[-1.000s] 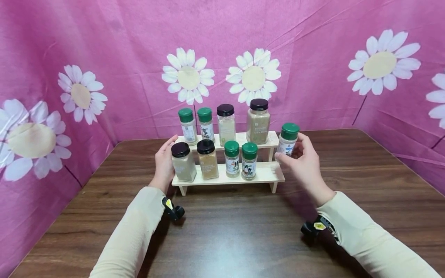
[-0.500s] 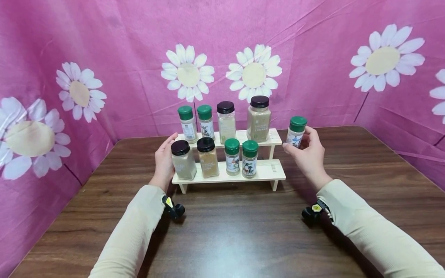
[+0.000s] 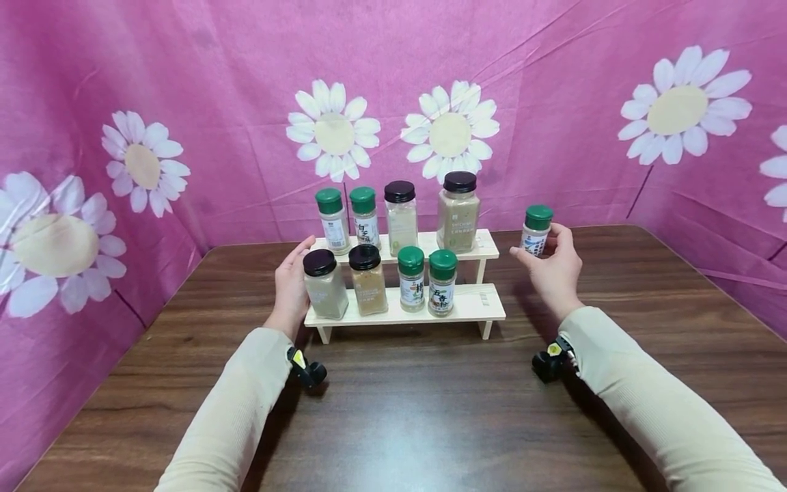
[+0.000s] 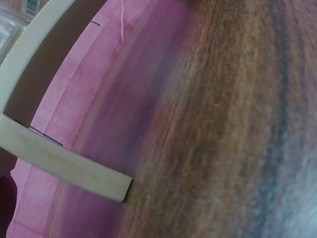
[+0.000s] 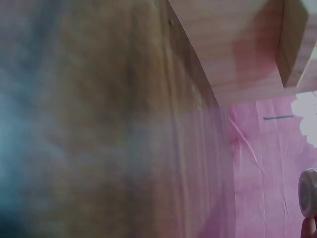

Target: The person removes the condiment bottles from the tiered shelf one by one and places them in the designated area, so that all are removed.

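Note:
In the head view my right hand (image 3: 553,270) pinches a small spice jar (image 3: 535,236) with a green lid, held upright to the right of a two-tier wooden rack (image 3: 476,304). The right wrist view shows the round base of this spice jar (image 5: 308,193) and a fingertip (image 5: 309,228) at the edge. My left hand (image 3: 291,287) rests against the rack's left end, fingers stretched toward the upper shelf; a black-lidded jar (image 3: 326,287) hides its thumb. On the upper shelf stand two green-lidded and two black-lidded jars (image 3: 458,219); the lower shelf has two of each.
The rack stands on a dark brown wooden table (image 3: 393,410). Behind and on both sides hangs a pink cloth (image 3: 246,82) with white daisies, close behind the rack. A rack leg (image 4: 69,163) shows in the left wrist view.
My right hand has carried the green-lidded spice jar rightward and away from the rack's right end. The left hand and the jars on the rack stay where they were.

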`<state>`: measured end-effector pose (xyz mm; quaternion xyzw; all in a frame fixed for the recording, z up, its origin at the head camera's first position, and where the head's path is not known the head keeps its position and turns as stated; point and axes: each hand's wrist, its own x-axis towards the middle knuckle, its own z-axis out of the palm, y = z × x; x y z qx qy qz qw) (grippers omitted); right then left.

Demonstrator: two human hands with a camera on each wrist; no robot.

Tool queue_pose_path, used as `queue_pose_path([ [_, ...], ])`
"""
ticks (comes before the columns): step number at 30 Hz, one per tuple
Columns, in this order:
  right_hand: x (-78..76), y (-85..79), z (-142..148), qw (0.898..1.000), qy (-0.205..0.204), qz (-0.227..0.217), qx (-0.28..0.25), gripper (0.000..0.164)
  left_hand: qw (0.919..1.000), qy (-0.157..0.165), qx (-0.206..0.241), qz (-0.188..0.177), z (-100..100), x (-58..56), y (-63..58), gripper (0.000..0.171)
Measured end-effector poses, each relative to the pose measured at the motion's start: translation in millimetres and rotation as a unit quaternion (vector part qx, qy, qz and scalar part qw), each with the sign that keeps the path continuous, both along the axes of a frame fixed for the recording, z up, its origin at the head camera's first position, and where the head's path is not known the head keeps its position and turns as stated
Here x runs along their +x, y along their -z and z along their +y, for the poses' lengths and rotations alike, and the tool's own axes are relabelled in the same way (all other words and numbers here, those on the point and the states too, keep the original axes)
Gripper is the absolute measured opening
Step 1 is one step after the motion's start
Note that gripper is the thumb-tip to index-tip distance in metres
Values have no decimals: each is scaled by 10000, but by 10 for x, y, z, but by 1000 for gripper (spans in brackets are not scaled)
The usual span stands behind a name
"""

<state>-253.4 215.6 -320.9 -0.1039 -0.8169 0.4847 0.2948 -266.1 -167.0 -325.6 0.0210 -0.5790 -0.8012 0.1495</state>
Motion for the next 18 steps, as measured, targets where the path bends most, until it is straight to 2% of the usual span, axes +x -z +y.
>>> queue_pose_path([
  [9,-114,91,113,9992,196,-335,57,66,10000,-73,-15,-38,-1,-10,9,38],
  [18,-209,265,191,9981,117,-595,132,65,9999,-78,11,-124,-12,-28,24,38],
])
